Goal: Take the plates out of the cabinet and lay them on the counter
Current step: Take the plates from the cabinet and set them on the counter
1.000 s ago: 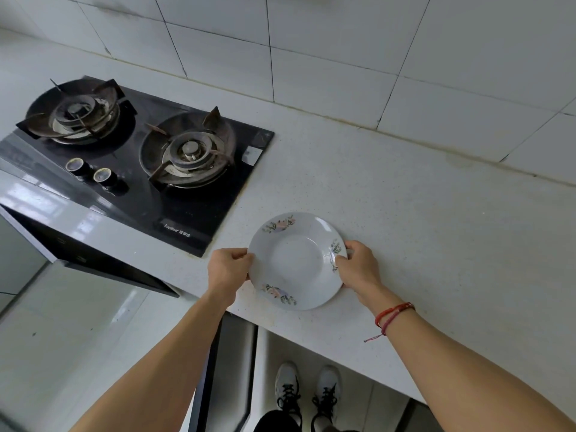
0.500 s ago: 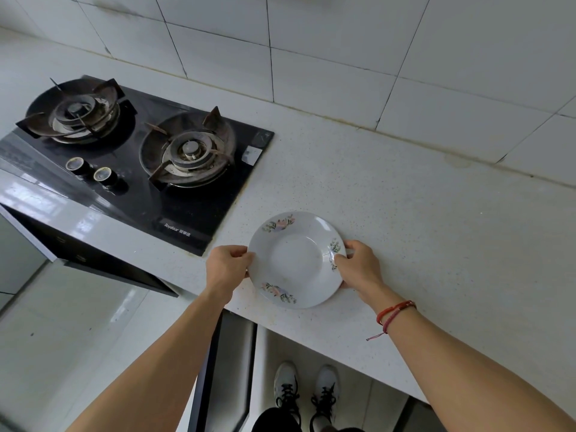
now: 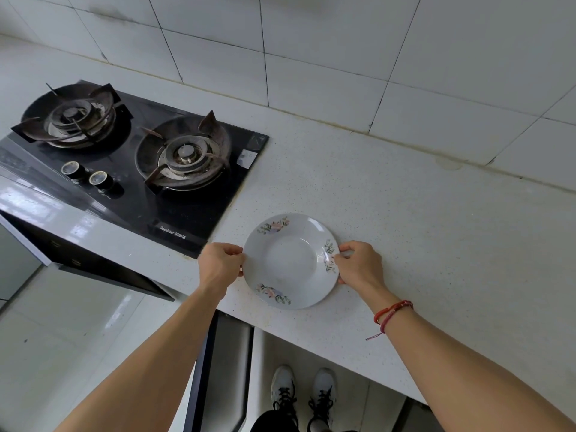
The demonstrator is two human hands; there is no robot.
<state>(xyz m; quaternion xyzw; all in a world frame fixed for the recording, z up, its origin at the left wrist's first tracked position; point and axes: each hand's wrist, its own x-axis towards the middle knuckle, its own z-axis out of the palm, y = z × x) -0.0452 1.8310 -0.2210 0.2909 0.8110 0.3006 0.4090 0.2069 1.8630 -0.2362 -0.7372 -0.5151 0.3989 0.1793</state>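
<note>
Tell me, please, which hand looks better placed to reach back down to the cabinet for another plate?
Probably the left hand. The dark cabinet door hangs open below the white speckled counter under the left forearm. Both hands grip the white floral-rimmed plate; the right hand sits farther away.

Counter (image 3: 420,213) bare right of plate (image 3: 290,260) & back to wall (image 3: 343,42): free passage. Left end blocked by gas hob (image 3: 131,157) w/ raised pan supports; plate near front edge.
</note>
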